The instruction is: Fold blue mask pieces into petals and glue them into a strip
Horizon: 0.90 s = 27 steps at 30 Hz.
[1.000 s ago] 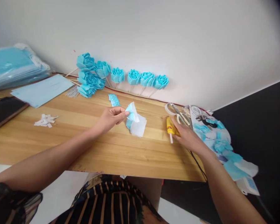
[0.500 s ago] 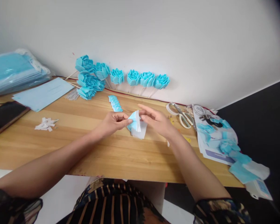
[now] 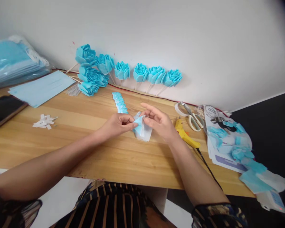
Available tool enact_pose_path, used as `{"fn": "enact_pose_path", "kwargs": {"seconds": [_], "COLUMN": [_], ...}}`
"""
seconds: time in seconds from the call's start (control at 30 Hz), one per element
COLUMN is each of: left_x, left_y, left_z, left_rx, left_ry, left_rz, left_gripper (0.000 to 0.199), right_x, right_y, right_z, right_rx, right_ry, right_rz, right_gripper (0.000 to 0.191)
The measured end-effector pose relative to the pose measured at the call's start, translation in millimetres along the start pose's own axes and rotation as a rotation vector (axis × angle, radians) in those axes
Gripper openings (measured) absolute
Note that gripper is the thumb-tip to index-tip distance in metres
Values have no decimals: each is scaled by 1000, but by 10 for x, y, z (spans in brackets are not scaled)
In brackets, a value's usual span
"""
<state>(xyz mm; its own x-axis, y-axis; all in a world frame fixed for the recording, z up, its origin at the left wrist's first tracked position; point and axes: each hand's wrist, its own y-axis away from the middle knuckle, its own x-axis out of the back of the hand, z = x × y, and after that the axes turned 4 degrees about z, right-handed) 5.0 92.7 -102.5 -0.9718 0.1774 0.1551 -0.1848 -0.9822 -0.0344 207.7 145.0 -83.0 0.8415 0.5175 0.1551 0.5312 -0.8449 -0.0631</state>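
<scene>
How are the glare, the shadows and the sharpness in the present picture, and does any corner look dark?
Head view: bright glints on the plastic bag; head view: faint, soft shadows on the wall by the blue flowers; head view: slight softness around the blue piece in the left hand; head view: upper right corner dark.

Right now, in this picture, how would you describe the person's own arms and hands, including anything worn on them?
The left hand and right hand are bare, with no gloves or rings visible on the fingers. The forearms are uncovered below dark sleeves. The left sleeve has a sheer, ruffled edge; the right sleeve shows tan patterning.
</scene>
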Motion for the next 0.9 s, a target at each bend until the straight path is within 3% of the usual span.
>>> {"fn": "enact_pose_path", "kwargs": {"seconds": [0.1,0.57,0.9], "left_x": [-15,0,-4], "left_y": [-1,29,34], "left_z": [-15,95,84], "left_rx": [-3,6,-16], "left_ry": [-22,12,14], "left_rz": [-4,-30,11], "left_gripper": [29,31,29], "right_x": [-21,-93,-13], "right_y": [5,41,-1], "right_z": [15,0,8], "right_rx": [26,110,164], "right_ry": [52,102,105], "right_rz": [-41,33,101], "right_gripper": [70,58,55]}}
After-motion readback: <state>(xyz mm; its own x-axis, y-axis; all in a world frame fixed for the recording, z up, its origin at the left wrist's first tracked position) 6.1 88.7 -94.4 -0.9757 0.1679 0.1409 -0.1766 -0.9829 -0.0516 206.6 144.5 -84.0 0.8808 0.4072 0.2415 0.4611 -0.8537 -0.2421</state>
